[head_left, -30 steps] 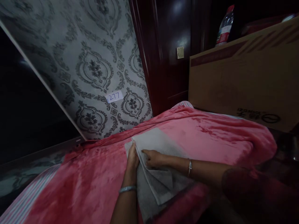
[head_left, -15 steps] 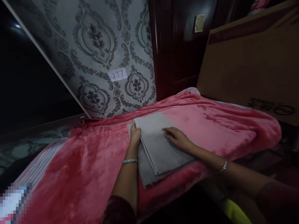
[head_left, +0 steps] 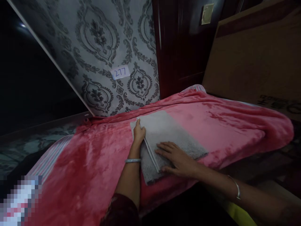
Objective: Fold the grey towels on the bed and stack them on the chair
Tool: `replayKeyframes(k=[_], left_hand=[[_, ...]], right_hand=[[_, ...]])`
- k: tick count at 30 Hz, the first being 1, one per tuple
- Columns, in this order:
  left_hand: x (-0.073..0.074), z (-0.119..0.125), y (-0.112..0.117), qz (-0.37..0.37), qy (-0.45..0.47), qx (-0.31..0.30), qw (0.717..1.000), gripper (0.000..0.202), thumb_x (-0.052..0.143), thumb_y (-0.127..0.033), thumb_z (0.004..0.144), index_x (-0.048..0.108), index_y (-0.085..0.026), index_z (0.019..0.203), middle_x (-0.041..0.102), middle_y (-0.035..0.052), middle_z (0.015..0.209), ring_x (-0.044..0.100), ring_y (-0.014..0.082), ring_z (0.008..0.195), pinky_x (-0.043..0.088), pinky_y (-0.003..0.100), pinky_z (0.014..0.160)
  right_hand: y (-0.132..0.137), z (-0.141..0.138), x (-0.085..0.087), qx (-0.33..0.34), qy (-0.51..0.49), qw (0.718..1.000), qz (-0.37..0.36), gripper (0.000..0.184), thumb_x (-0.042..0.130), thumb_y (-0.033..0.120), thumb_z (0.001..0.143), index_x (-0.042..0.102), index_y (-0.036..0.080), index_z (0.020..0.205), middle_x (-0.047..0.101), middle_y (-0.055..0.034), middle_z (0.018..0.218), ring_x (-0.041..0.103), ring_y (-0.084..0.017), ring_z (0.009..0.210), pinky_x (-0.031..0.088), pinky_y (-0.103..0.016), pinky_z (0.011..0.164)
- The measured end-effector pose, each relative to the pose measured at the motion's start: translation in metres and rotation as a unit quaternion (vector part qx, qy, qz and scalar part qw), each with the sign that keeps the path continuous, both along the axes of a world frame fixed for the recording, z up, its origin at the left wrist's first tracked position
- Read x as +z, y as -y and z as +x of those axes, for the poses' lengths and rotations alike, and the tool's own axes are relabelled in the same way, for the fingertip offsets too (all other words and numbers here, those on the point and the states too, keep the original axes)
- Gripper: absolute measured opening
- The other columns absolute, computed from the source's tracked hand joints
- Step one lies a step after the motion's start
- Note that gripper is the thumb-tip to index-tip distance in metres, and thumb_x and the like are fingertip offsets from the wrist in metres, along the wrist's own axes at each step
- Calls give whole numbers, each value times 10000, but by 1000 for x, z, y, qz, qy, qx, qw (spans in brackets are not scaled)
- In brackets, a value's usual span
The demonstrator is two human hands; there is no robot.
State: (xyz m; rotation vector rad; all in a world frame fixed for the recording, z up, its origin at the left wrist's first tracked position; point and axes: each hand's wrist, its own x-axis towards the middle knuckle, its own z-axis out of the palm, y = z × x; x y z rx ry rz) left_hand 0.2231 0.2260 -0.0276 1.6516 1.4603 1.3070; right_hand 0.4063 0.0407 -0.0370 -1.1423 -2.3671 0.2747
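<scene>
A folded grey cloth (head_left: 162,135) with a fuzzy surface lies on a pink plush blanket (head_left: 98,157). A raised double edge runs along its left part, over a flat lower layer. My left hand (head_left: 139,131) is closed on that edge near its far end, thumb on top, some fingers hidden. Toward the near end of the cloth, my right hand (head_left: 180,160) rests palm down with its fingers stretched and spread. Its thumb lies beside the near end of the folded edge.
Behind the blanket stands a patterned wall with a paper label (head_left: 120,72) reading 277. A dark red wooden panel (head_left: 180,44) adjoins it. A large cardboard box (head_left: 256,59) stands at the right, and a dark screen-like panel (head_left: 30,72) at the left.
My right hand has moved nearer to me and left along the cloth, its fingers now spread flat. The cloth's right part now lies spread wider. My left hand keeps its hold on the edge.
</scene>
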Motion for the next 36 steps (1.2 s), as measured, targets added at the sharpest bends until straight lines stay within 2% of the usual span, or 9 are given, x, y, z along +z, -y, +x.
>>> replayKeyframes(k=[3, 7, 18, 20, 23, 27, 30, 32, 36], left_hand=[[-3, -1, -4, -1, 9, -3, 1000, 729, 617, -53, 667, 562, -138, 1389, 636, 133, 1372, 576, 304, 1287, 390, 438, 1159], [-8, -3, -7, -1, 18, -10, 1000, 717, 615, -44, 667, 577, -162, 1373, 646, 102, 1364, 572, 278, 1296, 402, 426, 1157], [-11, -5, -9, 1, 17, -12, 1000, 730, 628, -36, 668, 575, -168, 1383, 650, 105, 1358, 575, 292, 1293, 404, 433, 1156], [-11, -5, -8, -3, 13, -13, 1000, 732, 632, -35, 669, 576, -173, 1385, 657, 101, 1349, 588, 287, 1277, 412, 425, 1148], [-11, -4, -7, -10, 7, -13, 1000, 719, 633, -33, 680, 574, -150, 1387, 647, 119, 1362, 585, 291, 1281, 412, 423, 1147], [-10, -3, -7, -16, 3, -16, 1000, 724, 618, -17, 694, 548, -110, 1408, 601, 143, 1418, 557, 285, 1315, 386, 400, 1167], [-10, -2, -8, -16, 1, -21, 1000, 720, 607, -8, 704, 548, -128, 1412, 598, 123, 1426, 540, 274, 1335, 375, 390, 1175], [-11, -3, -8, -14, 1, -25, 1000, 735, 611, -5, 699, 547, -149, 1417, 599, 103, 1429, 522, 267, 1353, 363, 385, 1185], [-13, -3, -9, -1, 7, -31, 999, 779, 614, -2, 691, 521, -173, 1446, 605, 88, 1424, 526, 270, 1349, 366, 400, 1185]], right_hand=[[10, -14, -1, -8, -3, 1000, -7, 730, 720, 478, 843, 504, 189, 1478, 439, -162, 1534, 351, -339, 1439, 317, -570, 1167], [13, -23, -9, -27, -18, 999, -11, 649, 666, 336, 885, 490, 161, 1485, 447, -164, 1527, 366, -329, 1440, 357, -560, 1157], [13, -26, -20, -40, -60, 997, 24, 546, 549, 246, 930, 499, 160, 1467, 534, -152, 1455, 447, -289, 1398, 423, -529, 1134], [13, -23, -17, -50, -86, 995, 31, 446, 485, 228, 964, 565, 184, 1401, 605, -137, 1372, 538, -263, 1311, 482, -492, 1075], [13, -21, -8, -75, -130, 987, 65, 303, 430, 243, 1013, 694, 199, 1156, 714, -106, 1072, 657, -225, 1025, 553, -402, 892], [17, -30, -5, -120, -162, 968, 151, 264, 453, 256, 1025, 707, 188, 1005, 660, -70, 798, 611, -196, 781, 491, -349, 742], [21, -40, -15, -107, -112, 976, 151, 226, 478, 211, 1005, 700, 189, 975, 642, -73, 815, 585, -205, 813, 469, -353, 753], [25, -44, -22, -93, -73, 984, 135, 180, 529, 189, 972, 691, 188, 1052, 635, -80, 872, 569, -224, 863, 470, -367, 772], [30, -46, -26, -108, -60, 987, 99, 382, 674, 249, 891, 606, 170, 1258, 616, -114, 1050, 546, -270, 982, 493, -425, 837]])
